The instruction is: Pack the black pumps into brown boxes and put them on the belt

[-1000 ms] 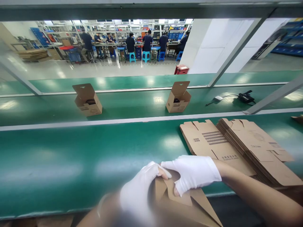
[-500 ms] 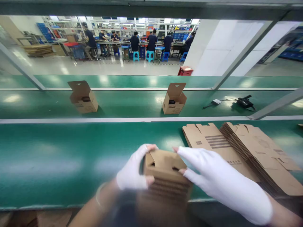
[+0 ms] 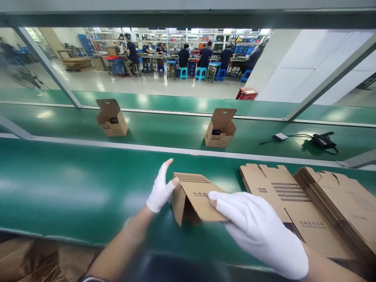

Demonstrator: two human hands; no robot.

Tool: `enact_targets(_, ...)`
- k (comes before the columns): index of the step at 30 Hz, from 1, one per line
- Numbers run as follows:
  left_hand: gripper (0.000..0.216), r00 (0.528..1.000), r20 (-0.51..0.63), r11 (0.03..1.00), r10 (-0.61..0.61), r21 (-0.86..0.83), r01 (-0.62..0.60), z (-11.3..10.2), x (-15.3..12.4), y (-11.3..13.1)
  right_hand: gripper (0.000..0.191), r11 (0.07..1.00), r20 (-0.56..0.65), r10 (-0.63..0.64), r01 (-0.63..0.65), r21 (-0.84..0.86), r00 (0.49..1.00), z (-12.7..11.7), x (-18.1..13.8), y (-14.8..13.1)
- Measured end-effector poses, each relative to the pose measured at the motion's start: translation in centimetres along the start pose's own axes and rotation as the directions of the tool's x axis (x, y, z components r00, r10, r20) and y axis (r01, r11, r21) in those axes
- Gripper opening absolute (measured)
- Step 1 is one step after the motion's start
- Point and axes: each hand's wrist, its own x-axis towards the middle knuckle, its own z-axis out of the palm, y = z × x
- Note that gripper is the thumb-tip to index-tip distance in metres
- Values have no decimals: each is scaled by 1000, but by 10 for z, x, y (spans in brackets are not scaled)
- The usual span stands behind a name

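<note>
Close in front of me, at the green desk (image 3: 76, 192), is a brown box (image 3: 195, 188), its opening facing me; whether its base touches the surface I cannot tell. My right hand (image 3: 258, 227) has its fingers closed on the box's printed flap (image 3: 205, 205). My left hand (image 3: 161, 192) is spread, thumb at the box's far left corner. Just right lie flat cartons (image 3: 311, 211) in stacks. Past a white strip (image 3: 135, 147) stand a left carton (image 3: 117, 128) and a middle carton (image 3: 220, 140), lids raised, near a black device (image 3: 323, 141) on a cable.
</note>
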Motion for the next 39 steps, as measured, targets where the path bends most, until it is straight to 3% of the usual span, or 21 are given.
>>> enact_targets(2,82,982,126,990,138,13,-140,-7,-7,12,30,994,27,104,-104,15,994,2,8,7)
enact_targets(3,81,951,224,976,212,7,-219,-9,-10,19,28,991,50,130,-131,12,990,5,14,9)
enact_targets(5,60,889,353,951,292,-10,-309,-10,-11,32,27,990,92,141,-140,-19,986,12,25,12)
enact_targets(7,33,895,341,951,288,6,-308,-9,-10,40,26,987,138,157,-153,-39,978,20,37,13)
enact_targets(10,25,932,290,972,217,26,-234,-10,-6,41,19,939,279,302,-335,80,911,25,54,14)
enact_targets(13,24,942,289,980,170,53,-193,-15,-1,32,10,733,440,435,-593,333,785,21,66,20)
enact_targets(16,23,958,245,983,146,75,-169,-23,4,18,17,532,432,544,-694,486,719,20,75,40)
enact_targets(18,25,978,171,987,118,85,-134,-31,9,8,18,556,324,633,-704,442,703,24,78,62)
enact_targets(20,27,993,90,994,73,70,-80,-41,15,0,30,659,265,663,-713,239,701,34,78,86)
enact_targets(23,39,1000,-5,1000,7,20,-7,-61,23,-8,51,744,372,638,-665,-69,674,52,71,115)
enact_targets(27,69,996,24,995,90,-38,-89,-84,14,-23,45,833,546,532,-514,-204,647,72,47,134)
enact_targets(29,90,985,99,989,142,-52,-137,-88,-1,-35,46,844,628,519,-462,-271,580,79,33,147)
enact_targets(31,112,975,185,992,126,-21,-125,-85,-18,-50,47,807,676,571,-469,-359,465,83,17,171)
enact_targets(33,128,979,189,997,77,11,-81,-79,-33,-63,45,736,677,652,-501,-456,341,86,0,204)
enact_targets(35,123,990,143,991,-6,130,-13,-71,-39,-71,42,649,640,730,-536,-540,239,87,-18,242)
enact_targets(39,100,991,129,984,-42,178,18,-63,-28,-66,39,480,541,837,-589,-650,86,80,-56,314)
